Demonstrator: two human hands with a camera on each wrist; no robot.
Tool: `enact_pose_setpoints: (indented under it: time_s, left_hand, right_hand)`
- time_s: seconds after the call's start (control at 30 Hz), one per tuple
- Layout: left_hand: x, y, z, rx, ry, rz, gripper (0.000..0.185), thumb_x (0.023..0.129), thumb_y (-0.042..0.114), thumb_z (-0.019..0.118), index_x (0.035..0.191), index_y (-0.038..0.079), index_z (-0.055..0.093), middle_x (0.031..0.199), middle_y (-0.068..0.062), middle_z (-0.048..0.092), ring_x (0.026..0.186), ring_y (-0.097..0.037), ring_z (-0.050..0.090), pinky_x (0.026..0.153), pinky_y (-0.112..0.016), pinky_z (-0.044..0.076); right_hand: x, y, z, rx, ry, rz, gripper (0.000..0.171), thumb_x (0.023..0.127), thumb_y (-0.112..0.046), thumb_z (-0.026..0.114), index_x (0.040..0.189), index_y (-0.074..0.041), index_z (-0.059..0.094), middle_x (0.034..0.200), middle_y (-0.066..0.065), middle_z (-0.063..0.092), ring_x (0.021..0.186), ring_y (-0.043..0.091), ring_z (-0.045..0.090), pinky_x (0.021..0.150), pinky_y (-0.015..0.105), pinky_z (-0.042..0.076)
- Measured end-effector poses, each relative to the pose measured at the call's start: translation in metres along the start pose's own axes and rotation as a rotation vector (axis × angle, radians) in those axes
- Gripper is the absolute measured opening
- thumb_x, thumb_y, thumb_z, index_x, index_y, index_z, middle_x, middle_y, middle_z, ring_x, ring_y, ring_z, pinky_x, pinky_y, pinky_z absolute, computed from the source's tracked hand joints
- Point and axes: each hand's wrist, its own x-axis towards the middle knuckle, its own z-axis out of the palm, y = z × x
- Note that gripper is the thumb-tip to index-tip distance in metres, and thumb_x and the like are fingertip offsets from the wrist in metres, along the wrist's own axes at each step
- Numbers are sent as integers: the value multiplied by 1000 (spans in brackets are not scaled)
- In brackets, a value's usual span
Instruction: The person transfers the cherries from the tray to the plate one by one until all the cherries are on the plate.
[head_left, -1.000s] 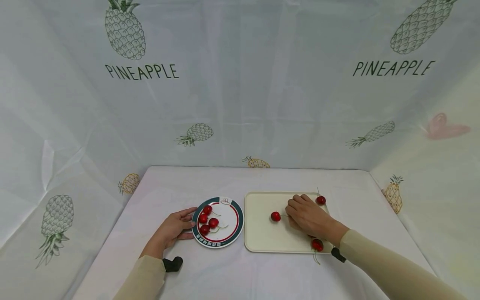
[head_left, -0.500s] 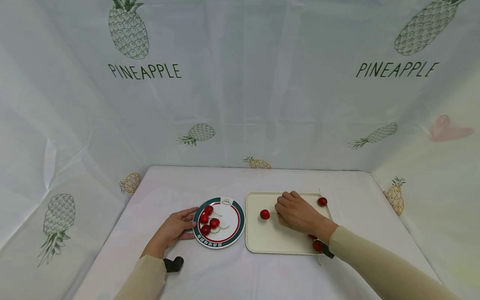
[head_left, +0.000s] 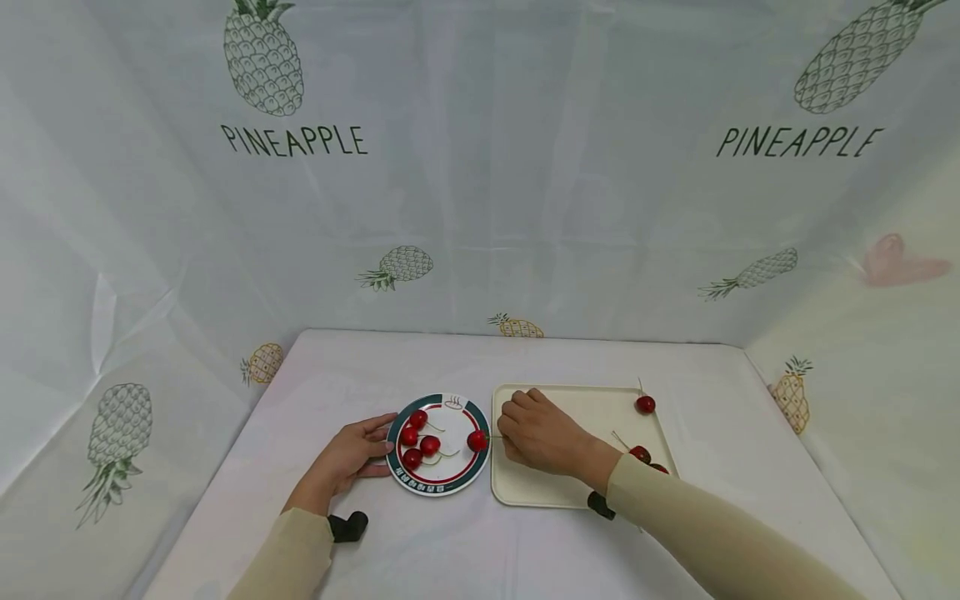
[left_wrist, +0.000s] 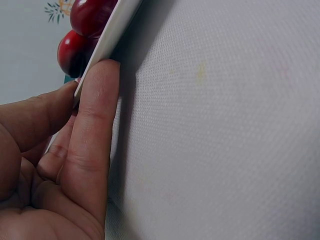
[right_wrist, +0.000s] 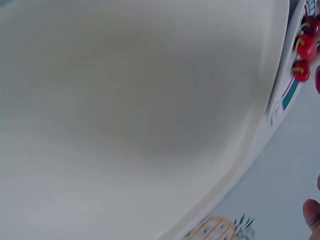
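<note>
**Four in place, one held, three or more left**

Four glossy red cherries (head_left: 430, 446) lie toward the left edge of the round white plate with a green rim (head_left: 459, 422). The right hand (head_left: 543, 436) pinches a fifth red cherry (head_left: 477, 441) by its stem over the right edge. Near the rectangular cream tray's (head_left: 525, 489) right edge, at least three dark-red cherries (head_left: 645, 405) apparently remain. The left hand (head_left: 345, 457) grips the plate; only the left-wrist view shows a finger (left_wrist: 89, 135) beneath it.

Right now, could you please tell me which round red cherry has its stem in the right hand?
The red cherry at the right edge of the round, green-banded plate; its stem reaches the right hand; no other visible stem does.
</note>
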Motion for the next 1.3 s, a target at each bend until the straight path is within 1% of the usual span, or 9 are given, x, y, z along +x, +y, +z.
enact_pose_setpoints:
  time_s: [0.13,0.27,0.37,0.5,0.63,0.77,0.97,1.2,1.3]
  left_hand:
    - [0,0,0,-5,-1,-1,58,101,-1,64,156,17,53,152,-24,55,98,-24,75,81,-42,67]
    - [2,0,-1,-8,-5,-3,59,101,-1,65,156,17,53,153,-24,53,99,-23,75,82,-42,67]
    - [2,0,-1,-9,-8,-2,59,101,-1,65,157,17,53,154,-24,53,99,-23,75,82,-42,67]
    - [1,-1,-1,-11,-9,11,58,102,-1,64,156,16,53,153,-24,54,99,-23,76,81,-42,67]
    - [1,-1,-1,-8,-11,23,58,102,-1,64,156,15,53,153,-25,54,99,-23,76,81,-43,67]
    - [0,-1,0,-9,-8,21,57,102,-1,65,156,15,54,153,-25,54,99,-23,76,81,-43,67]
    - [0,0,0,-3,-1,16,57,102,1,65,156,16,54,154,-25,54,99,-23,76,81,-42,67]
    - [1,-1,-1,-3,-9,9,58,102,1,65,157,17,53,156,-25,52,100,-24,76,81,-42,67]
    - [1,-2,-1,-1,-11,5,59,102,1,65,157,17,52,156,-24,51,99,-24,76,81,-41,67]
  right_hand:
    - [15,-19,5,1,-10,-34,13,100,-32,65,99,-19,68,90,-6,61,91,16,49,83,30,44]
    - [27,-35,13,-17,-16,-81,15,100,-34,66,100,-19,67,92,-7,61,92,15,49,83,29,43]
    - [33,-45,18,-24,-12,-104,15,101,-35,65,100,-20,66,93,-7,62,93,15,50,82,28,42]
    - [40,-53,22,-20,-5,-109,14,101,-35,66,101,-21,66,95,-8,64,96,14,52,83,28,41]
    - [44,-58,25,-17,-21,-100,15,102,-35,65,103,-20,66,97,-8,64,98,15,52,84,28,41]
    - [44,-61,29,-20,-27,-85,17,103,-36,64,106,-20,67,99,-7,66,98,15,52,83,28,41]
    - [45,-62,31,-36,-34,-74,18,103,-38,65,106,-20,67,99,-7,66,98,15,52,83,27,40]
    - [45,-63,33,-69,-58,-70,20,103,-39,66,108,-20,67,99,-7,67,98,15,51,82,27,40]
    - [45,-64,34,-67,-59,-65,21,103,-40,65,109,-20,68,99,-7,66,98,15,51,82,27,40]
